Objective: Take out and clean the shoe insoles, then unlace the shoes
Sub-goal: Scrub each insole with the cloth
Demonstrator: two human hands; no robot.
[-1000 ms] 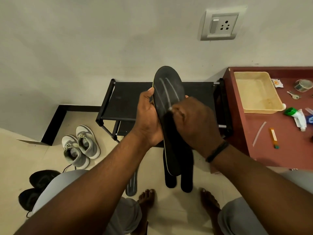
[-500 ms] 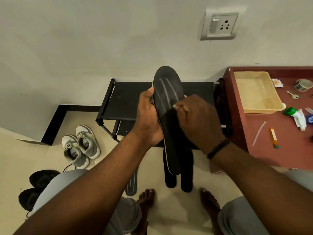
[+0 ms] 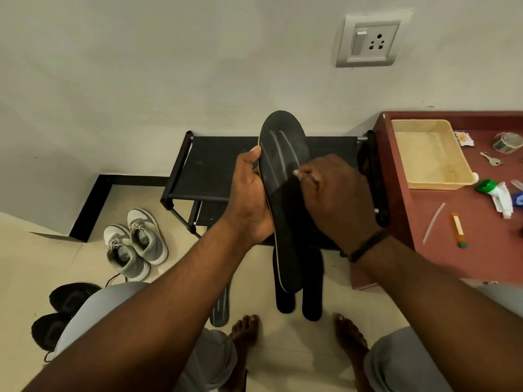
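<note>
My left hand [image 3: 249, 199] grips the insole [image 3: 283, 176]; right hand [image 3: 336, 193], fingers pinched, scrubs it — best with steady strokes.

Home entryway (shoe rack [image 3: 215, 168], sneakers [image 3: 134, 241], tiled floor [image 3: 28, 278])

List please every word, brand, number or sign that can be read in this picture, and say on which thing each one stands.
No text can be read in this view.
small packet: orange printing, too small to read.
white tube: no legible lettering.
blue wrapper: pale marks, blurred.
orange strip: a white label, too small to read.
grey shoes: heel patches, no legible brand.
held insole: only pale lines, no letters.
wall socket: no markings.
</note>
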